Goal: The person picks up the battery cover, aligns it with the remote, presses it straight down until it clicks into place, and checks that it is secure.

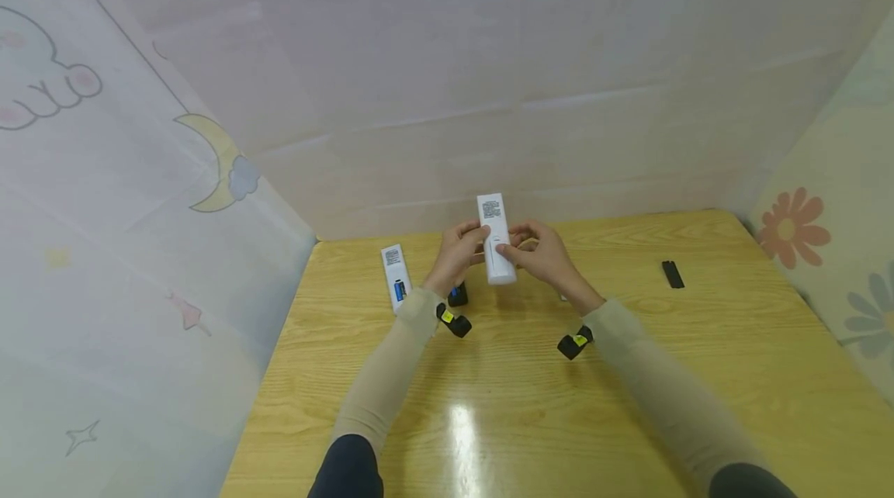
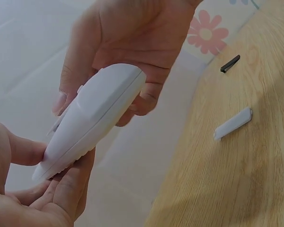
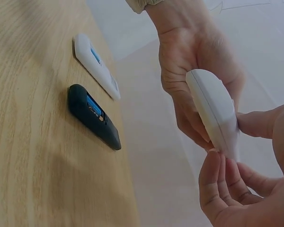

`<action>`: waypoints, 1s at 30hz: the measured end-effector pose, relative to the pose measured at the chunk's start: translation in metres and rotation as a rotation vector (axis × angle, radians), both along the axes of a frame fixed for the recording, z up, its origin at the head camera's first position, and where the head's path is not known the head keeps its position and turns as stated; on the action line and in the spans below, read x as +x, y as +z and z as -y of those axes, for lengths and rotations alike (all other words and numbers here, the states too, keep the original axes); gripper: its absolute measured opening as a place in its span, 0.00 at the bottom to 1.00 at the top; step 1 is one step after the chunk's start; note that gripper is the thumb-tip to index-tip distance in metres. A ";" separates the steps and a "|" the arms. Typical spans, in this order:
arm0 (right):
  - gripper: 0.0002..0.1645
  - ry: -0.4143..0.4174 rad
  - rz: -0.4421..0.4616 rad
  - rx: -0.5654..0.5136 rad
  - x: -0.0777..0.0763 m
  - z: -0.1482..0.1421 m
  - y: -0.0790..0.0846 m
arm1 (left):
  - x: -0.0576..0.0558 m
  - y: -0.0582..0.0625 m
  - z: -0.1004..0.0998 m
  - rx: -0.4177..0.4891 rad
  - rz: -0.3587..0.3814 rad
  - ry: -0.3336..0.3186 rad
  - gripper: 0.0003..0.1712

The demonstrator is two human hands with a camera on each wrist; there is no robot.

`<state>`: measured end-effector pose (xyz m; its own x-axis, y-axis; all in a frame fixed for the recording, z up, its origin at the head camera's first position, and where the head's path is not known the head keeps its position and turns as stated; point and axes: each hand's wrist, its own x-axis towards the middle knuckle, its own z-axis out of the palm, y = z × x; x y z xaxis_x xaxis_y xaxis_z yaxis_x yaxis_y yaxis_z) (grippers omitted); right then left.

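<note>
A white remote control [image 1: 497, 250] is held up above the table, its labelled back toward the head camera. My left hand [image 1: 457, 254] grips its left side, thumb on the back. From the other side my right hand [image 1: 545, 254] holds the lower part, its thumb pressing the back near the battery cover. In the left wrist view a thin edge [image 2: 57, 124] sticks up from the back beside the right thumb; whether it is the cover cannot be told. Both hands also show around the remote in the right wrist view.
On the wooden table [image 1: 517, 405], left, lie a second white remote [image 3: 95, 64] and a black remote [image 3: 92, 113], both with open compartments showing blue batteries. To the right lie a white battery cover [image 2: 234, 124] and a black cover [image 1: 673, 274]. A cloth-covered wall [image 1: 419, 133] stands behind.
</note>
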<state>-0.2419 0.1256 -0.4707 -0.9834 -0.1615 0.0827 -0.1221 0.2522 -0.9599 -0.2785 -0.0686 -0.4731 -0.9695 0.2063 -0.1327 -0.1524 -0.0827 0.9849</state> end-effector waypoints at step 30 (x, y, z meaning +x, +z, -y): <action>0.29 0.081 0.176 -0.139 0.002 -0.001 -0.002 | 0.006 0.004 0.001 -0.041 -0.057 -0.010 0.25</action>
<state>-0.2402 0.1265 -0.4730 -0.9689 -0.2394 -0.0621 0.0359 0.1122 -0.9930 -0.2726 -0.0699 -0.4693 -0.9735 0.2119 -0.0860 -0.0966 -0.0403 0.9945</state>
